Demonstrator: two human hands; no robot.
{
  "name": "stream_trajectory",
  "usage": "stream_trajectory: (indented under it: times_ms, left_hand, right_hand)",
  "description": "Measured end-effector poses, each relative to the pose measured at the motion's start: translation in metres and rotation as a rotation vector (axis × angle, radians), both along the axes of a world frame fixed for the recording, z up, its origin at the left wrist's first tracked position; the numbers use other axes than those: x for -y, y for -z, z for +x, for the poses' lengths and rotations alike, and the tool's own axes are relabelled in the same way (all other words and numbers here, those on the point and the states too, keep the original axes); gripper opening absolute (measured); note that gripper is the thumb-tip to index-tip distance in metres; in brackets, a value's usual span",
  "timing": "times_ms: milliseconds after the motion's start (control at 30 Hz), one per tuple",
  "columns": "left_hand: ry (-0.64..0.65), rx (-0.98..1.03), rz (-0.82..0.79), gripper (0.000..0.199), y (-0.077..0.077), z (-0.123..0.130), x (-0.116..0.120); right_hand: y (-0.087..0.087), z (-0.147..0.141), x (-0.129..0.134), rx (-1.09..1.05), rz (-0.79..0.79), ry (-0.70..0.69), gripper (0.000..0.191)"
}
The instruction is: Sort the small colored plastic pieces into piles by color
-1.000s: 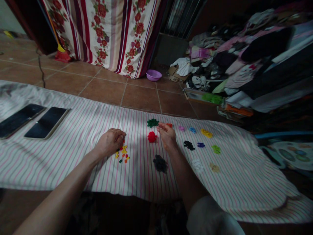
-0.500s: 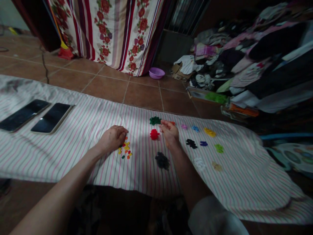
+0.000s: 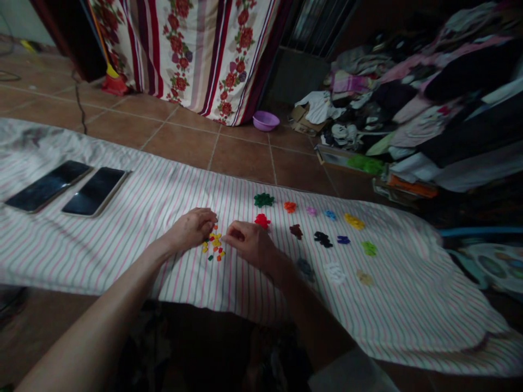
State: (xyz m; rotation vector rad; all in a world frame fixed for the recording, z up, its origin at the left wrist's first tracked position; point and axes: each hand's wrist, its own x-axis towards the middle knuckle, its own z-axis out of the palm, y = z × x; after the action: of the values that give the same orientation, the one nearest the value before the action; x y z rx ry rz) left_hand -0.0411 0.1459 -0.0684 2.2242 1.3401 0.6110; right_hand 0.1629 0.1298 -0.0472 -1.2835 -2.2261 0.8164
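Right hand (image 3: 250, 243) moved to mixed beads (image 3: 214, 247); both hands' fingers curled; two phones (image 3: 95, 190).

Single head view, worn high, facing forward and down over the striped cloth (image 3: 122, 218) on the tiled floor (image 3: 241, 155). Near range: forearms enter from the bottom edge. Curtain (image 3: 196, 49) and clothes pile (image 3: 408, 98) beyond the cloth's far edge.
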Motion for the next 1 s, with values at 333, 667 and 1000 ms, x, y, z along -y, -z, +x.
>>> stream_trajectory:
  times_ms: [333,667,1000]
  left_hand:
    - [0.028,-0.024,0.006,0.028,0.005,-0.002,-0.001]
    - [-0.001,-0.020,-0.006,0.029,0.003,-0.001,0.000]
    - [0.000,-0.021,-0.004,0.029,0.003,-0.002,-0.001]
  right_hand:
    - [0.007,-0.020,0.019,0.258,0.135,-0.249,0.007]
    - [0.011,-0.025,0.020,0.283,0.177,-0.286,0.003]
    - [0.010,-0.028,0.022,0.235,0.117,-0.278,0.010]
